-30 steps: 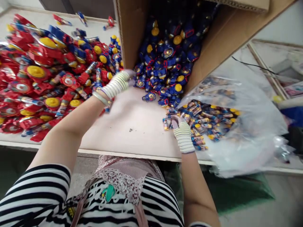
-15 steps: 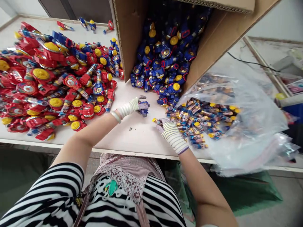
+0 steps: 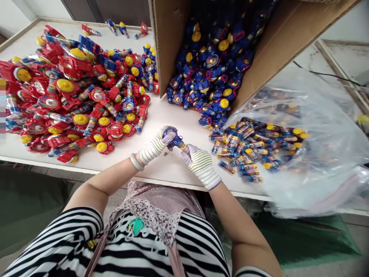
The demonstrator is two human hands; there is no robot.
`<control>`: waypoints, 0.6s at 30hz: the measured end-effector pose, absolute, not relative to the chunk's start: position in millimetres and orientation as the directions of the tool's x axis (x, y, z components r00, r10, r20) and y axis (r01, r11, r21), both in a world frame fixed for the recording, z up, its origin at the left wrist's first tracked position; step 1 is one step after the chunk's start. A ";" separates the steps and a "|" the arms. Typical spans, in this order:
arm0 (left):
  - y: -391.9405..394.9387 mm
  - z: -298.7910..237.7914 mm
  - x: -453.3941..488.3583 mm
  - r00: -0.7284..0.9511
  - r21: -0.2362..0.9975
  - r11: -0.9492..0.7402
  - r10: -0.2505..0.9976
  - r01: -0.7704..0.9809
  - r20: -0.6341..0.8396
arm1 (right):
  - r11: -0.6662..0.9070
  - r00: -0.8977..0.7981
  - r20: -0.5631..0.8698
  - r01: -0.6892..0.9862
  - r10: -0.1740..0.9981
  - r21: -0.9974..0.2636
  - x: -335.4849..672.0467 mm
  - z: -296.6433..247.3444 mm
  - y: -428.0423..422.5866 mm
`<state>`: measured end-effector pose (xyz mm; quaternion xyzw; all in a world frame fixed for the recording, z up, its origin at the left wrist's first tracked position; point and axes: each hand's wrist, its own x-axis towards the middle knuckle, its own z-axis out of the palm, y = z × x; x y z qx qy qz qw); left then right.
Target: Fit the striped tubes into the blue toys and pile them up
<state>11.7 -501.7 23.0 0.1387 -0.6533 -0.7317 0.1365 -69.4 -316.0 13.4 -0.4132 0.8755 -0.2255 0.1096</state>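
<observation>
My left hand (image 3: 158,145), in a striped glove, is closed around a blue plastic toy (image 3: 175,141) with a round head. My right hand (image 3: 198,159), gloved alike, pinches a small printed tube (image 3: 184,147). The tube's end meets the toy's grey neck between my hands; whether it is seated inside I cannot tell. Both are held just above the white table (image 3: 155,115). To the right lies a heap of similar printed tubes (image 3: 245,148) with yellow caps, spilling from a clear plastic bag (image 3: 325,134).
A cardboard box (image 3: 164,46) on its side holds many blue toys (image 3: 210,73). Left of it is a large pile of red toys (image 3: 66,86) with tubes attached, some blue among them. Several single toys (image 3: 122,29) lie at the table's back. A black cable (image 3: 325,73) runs behind the bag.
My hands have come together. The blue toy has been turned and drawn nearer, and the tube in my right hand now meets its neck. The view has shifted slightly left.
</observation>
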 end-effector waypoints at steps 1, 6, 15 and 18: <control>-501.8 26.1 14.6 -0.939 0.996 -0.093 -0.344 0.013 -0.020 | 0.527 -0.635 -0.020 -0.622 -0.772 -0.578 -66.9 12.0 -313.8; -505.7 31.3 20.6 -0.976 0.999 -0.035 -0.215 0.041 0.032 | 0.337 -0.411 -0.294 -0.032 -0.863 -0.941 -58.0 3.3 -313.5; -501.9 24.2 10.7 -0.951 0.995 -0.067 -0.294 -0.079 -0.096 | 0.382 -0.661 -0.093 -0.308 -0.745 -0.871 -51.3 -6.4 -320.5; -520.1 22.7 13.1 -0.979 0.997 -0.064 -0.198 -0.038 -0.050 | 0.337 -0.552 -0.293 0.022 -0.781 -0.941 -47.6 -12.8 -332.8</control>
